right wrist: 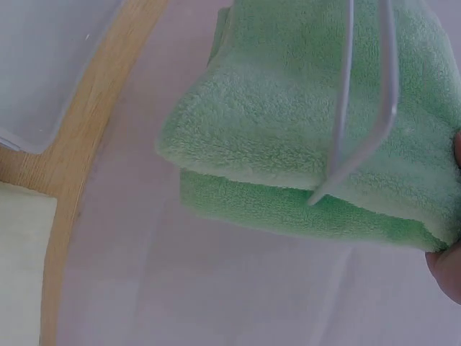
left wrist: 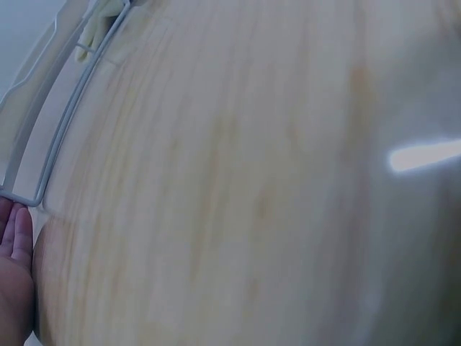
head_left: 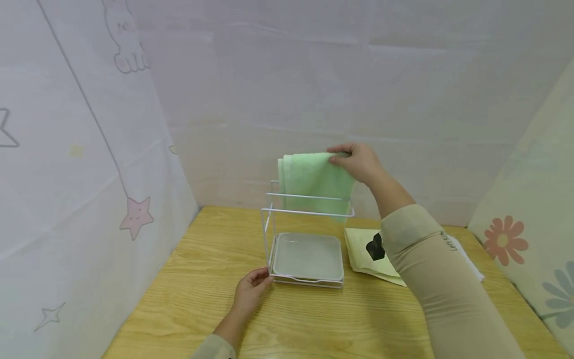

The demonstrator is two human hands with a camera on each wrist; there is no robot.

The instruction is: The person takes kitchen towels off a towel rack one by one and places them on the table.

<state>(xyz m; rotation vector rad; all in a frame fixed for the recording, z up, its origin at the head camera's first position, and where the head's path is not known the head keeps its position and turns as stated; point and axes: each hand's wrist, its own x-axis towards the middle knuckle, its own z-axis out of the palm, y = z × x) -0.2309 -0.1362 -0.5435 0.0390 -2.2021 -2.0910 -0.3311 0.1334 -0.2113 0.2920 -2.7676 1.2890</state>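
Note:
A folded light green towel point(head_left: 314, 174) hangs from my right hand point(head_left: 358, 160), which pinches its upper right edge between thumb and fingers. The towel is at the back of a white wire rack point(head_left: 308, 212), behind its front and middle bars. In the right wrist view, white bars cross in front of the green towel point(right wrist: 252, 122); whether it touches the rear bar is hidden. My left hand point(head_left: 251, 289) holds the rack's front left bottom corner, low on the table. Only part of that hand point(left wrist: 14, 281) shows in the left wrist view.
A pale grey tray point(head_left: 308, 257) sits in the rack's base. To the right lies a folded pale yellow cloth point(head_left: 360, 249) with a black patch, partly behind my right sleeve. Something white point(head_left: 466, 257) lies beyond it. Printed cloth walls enclose the wooden table point(head_left: 188, 304).

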